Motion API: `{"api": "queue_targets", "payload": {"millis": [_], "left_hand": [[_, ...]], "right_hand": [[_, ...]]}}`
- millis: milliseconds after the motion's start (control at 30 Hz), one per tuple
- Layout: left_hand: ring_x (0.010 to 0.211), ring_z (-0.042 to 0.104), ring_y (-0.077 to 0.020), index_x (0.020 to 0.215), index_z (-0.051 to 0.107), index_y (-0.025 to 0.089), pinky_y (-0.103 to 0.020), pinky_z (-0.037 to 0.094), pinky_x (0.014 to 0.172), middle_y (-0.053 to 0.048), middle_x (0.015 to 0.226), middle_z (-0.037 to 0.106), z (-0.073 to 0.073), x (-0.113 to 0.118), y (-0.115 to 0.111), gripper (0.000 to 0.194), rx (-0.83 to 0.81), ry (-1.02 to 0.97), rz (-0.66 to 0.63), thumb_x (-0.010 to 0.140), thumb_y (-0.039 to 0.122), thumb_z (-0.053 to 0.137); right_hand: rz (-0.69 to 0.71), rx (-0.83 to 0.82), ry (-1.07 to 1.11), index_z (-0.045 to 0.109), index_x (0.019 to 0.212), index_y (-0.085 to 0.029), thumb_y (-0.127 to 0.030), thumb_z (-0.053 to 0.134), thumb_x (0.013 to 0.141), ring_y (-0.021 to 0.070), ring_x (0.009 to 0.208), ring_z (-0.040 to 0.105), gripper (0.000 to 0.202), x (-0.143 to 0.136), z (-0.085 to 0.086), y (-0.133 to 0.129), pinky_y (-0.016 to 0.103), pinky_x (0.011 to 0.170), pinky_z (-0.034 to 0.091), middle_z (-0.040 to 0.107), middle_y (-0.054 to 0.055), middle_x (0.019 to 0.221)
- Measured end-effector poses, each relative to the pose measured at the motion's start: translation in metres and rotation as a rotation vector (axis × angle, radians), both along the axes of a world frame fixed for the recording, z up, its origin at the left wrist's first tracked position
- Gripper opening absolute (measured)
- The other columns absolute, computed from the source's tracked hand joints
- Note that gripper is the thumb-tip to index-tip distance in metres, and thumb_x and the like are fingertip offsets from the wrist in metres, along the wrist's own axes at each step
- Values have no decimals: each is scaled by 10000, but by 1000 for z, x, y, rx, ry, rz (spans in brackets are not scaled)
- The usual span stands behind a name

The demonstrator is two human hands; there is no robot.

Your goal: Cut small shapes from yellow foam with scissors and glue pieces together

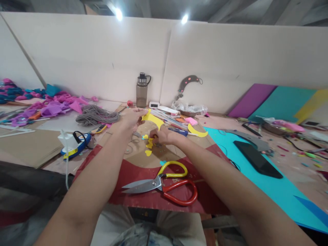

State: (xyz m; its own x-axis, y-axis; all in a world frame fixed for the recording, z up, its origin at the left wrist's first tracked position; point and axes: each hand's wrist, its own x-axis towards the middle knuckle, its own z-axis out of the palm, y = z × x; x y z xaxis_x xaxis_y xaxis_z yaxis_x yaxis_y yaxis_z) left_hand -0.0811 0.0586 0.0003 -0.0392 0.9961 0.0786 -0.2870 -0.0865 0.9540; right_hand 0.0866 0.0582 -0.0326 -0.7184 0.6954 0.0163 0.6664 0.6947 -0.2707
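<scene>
My left hand (pixel 133 118) is closed on the upper end of a yellow crescent cut-out (pixel 154 121), its thumb and fingers pinched at the edge. Just below the crescent's right tip, my right hand (pixel 164 135) is closed with the fingers curled downward; what is in them is too small to make out. Small yellow cut-out pieces (pixel 148 152), one heart-like, lie beside the right fingertips. A second yellow crescent (pixel 197 131) rests to the right of my right hand. Large scissors (pixel 153 183) with a yellow and a red handle lie partly open between my forearms on a red sheet (pixel 205 201).
Behind my hands stand a water bottle (pixel 141 92) and a small white digital timer (pixel 154 105). Grey cord (pixel 96 115), purple scraps (pixel 55 108) and a blue power strip (pixel 79 145) sit left. A black phone (pixel 257 159) lies on a turquoise sheet (pixel 276 194) at right.
</scene>
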Motion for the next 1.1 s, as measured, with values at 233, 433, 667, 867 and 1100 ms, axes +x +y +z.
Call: {"api": "queue_targets", "payload": {"millis": [233,433,667,867,1100], "left_hand": [[526,544,-65,692,609,144,-141,407,401,-1,657,609,11,-3,-4,67,27,-195,155,682,119,670],[528,535,-68,712,627,128,-143,391,378,-21,693,621,12,-6,1,49,23,-252,207,702,80,632],[496,498,-52,686,613,132,-130,380,379,1,616,582,12,-4,-3,55,14,-231,162,690,91,650],[516,526,-62,675,593,157,-138,395,401,9,624,599,12,-2,-6,96,18,-182,147,662,112,677],[540,561,-81,660,564,170,-160,405,421,5,644,628,9,-2,-4,139,26,-151,162,643,130,696]], "right_hand": [[-226,37,388,625,860,-133,-221,523,804,115,651,461,145,15,12,2,223,601,336,570,3,727],[-245,-153,517,566,767,-159,-297,537,807,89,541,435,146,47,34,-37,205,518,341,502,-38,620],[364,-703,162,646,1032,-207,-392,768,669,109,693,586,426,51,50,-127,189,605,428,658,-18,830],[-237,189,113,609,1136,-168,-247,600,859,209,1022,590,288,48,36,-81,284,843,437,634,107,1125],[-337,221,-290,640,1051,-100,-29,437,860,256,924,658,289,34,3,-44,312,772,475,668,195,1032]]}}
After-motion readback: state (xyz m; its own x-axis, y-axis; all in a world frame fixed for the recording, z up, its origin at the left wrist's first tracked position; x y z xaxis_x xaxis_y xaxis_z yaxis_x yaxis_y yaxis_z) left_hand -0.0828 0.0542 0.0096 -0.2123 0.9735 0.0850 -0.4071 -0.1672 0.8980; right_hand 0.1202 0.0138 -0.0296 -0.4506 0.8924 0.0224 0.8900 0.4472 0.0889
